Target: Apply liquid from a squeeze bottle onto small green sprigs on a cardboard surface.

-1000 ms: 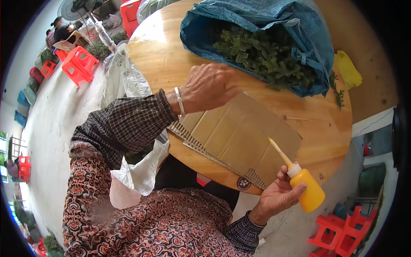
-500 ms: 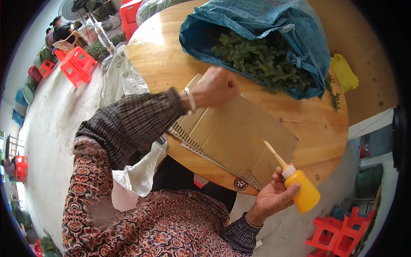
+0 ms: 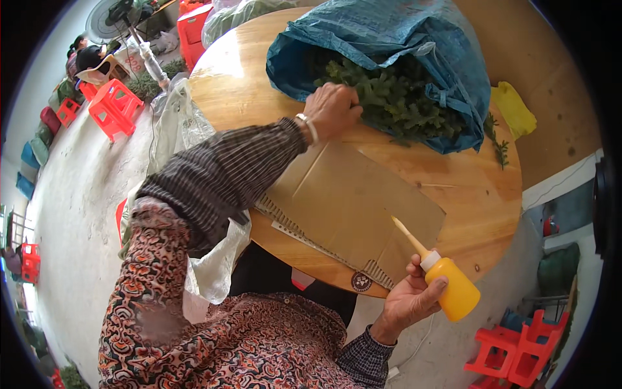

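Observation:
My left hand [image 3: 334,110] reaches to the mouth of a blue woven bag [image 3: 389,29], at the near left edge of the green fir-like sprigs [image 3: 405,97] inside. Its fingers are curled together; their tips, and anything between them, are hidden. In my right hand [image 3: 414,301], at the table's near right edge, is a yellow squeeze bottle [image 3: 453,288] with a white collar and a long, thin nozzle. The bottle leans, its nozzle pointing up and left over a brown cardboard sheet [image 3: 356,201] that lies flat below my left wrist.
The round wooden table [image 3: 240,84] carries the bag and cardboard. A loose sprig [image 3: 497,146] and a yellow cloth-like piece [image 3: 515,110] are at its right edge. Clear plastic sheeting [image 3: 178,123] hangs at the left. Red stools [image 3: 113,107] and a fan [image 3: 113,19] stand beyond; people sit far left.
My left hand has moved slightly forward and right, from above the cardboard to the sprigs at the bag's mouth. My right hand still holds the bottle in nearly the same place.

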A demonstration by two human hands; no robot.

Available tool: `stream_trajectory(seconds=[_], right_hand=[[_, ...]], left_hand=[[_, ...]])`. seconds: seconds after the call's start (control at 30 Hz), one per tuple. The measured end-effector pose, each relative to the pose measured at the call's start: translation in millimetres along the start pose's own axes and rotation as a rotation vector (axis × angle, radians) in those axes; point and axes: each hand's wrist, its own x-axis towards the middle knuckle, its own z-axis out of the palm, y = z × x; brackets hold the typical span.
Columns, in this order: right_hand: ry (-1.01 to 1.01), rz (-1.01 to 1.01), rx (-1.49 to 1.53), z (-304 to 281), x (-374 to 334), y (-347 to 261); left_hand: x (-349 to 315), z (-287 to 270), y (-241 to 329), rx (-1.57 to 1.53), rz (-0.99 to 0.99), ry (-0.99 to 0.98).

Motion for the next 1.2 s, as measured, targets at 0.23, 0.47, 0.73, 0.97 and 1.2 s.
stream_trajectory(seconds=[0.23, 0.47, 0.73, 0.97, 1.2], right_hand=[[-0.001, 0.001, 0.04, 0.0, 4.9, 4.0], [0.002, -0.015, 0.041, -2.4, 4.7, 6.7], [-0.01, -0.04, 0.034, -6.8, 5.7, 9.6], [-0.002, -0.036, 0.051, -7.1, 6.5, 10.8], [0.022, -0.002, 0.03, -3.9, 5.3, 8.4]], left_hand=[[-79.5, -29.7, 39.2, -0.545, -0.323, -0.309], [-85.5, -41.7, 53.6, -0.529, -0.303, -0.534], [-64.5, -48.9, 45.5, -0.379, 0.027, -0.171], [-102.8, -28.5, 36.5, -0.115, 0.447, -0.174], [-111.3, -10.7, 29.8, -0.055, 0.457, -0.227]])
